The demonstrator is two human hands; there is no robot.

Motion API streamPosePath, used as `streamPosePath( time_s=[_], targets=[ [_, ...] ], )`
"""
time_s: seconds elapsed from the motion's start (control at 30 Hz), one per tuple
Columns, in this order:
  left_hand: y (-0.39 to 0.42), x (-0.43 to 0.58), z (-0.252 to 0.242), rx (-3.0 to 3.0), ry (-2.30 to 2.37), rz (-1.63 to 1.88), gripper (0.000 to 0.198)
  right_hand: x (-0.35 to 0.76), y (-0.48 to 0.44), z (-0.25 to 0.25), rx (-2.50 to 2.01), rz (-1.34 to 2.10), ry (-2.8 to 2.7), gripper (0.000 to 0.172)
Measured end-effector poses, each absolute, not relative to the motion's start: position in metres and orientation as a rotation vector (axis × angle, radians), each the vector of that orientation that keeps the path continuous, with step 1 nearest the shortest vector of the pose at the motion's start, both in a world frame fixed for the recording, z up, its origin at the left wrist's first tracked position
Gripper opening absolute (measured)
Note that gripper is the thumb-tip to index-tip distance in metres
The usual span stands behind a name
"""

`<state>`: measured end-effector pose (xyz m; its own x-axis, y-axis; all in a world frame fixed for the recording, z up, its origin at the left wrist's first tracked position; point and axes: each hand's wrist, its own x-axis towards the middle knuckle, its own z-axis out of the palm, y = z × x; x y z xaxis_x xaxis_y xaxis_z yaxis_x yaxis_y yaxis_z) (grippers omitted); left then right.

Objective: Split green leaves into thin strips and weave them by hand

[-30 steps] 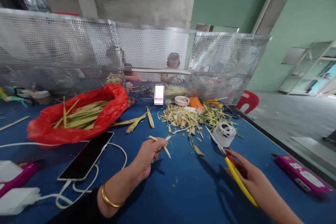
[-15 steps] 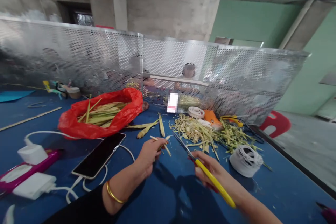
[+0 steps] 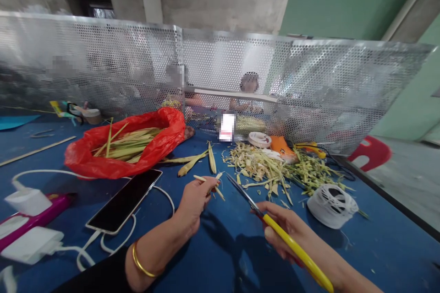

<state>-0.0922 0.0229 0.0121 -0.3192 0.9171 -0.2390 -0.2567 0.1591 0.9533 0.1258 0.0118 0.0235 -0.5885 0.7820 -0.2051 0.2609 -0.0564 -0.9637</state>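
My left hand point(image 3: 195, 201) is closed in a pinch on a short pale green leaf strip point(image 3: 210, 182) above the blue table point(image 3: 227, 256). My right hand point(image 3: 287, 233) is wrapped round yellow-handled scissors point(image 3: 275, 231), whose blades point up-left and end a little right of the strip. A gold bangle point(image 3: 140, 263) sits on my left wrist.
A red bag of green leaves point(image 3: 127, 149) lies at the back left, a phone point(image 3: 124, 200) on a white cable beside it. Leaf scraps point(image 3: 275, 169) pile at the back right by a white string spool point(image 3: 332, 205). A perforated metal screen point(image 3: 309, 87) closes the far edge; people sit behind it.
My right hand brought the scissors from the right side of the table over to the left, close to the strip in my left hand. The view also swung left.
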Motion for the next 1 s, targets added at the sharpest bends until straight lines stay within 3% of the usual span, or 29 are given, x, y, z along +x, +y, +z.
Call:
streamPosePath(
  time_s=[1.0],
  targets=[
    [0.018,-0.084,0.006,0.803,1.240,1.228,0.017,0.115,0.012,0.008,-1.112,1.721,-1.766,0.034]
  ],
)
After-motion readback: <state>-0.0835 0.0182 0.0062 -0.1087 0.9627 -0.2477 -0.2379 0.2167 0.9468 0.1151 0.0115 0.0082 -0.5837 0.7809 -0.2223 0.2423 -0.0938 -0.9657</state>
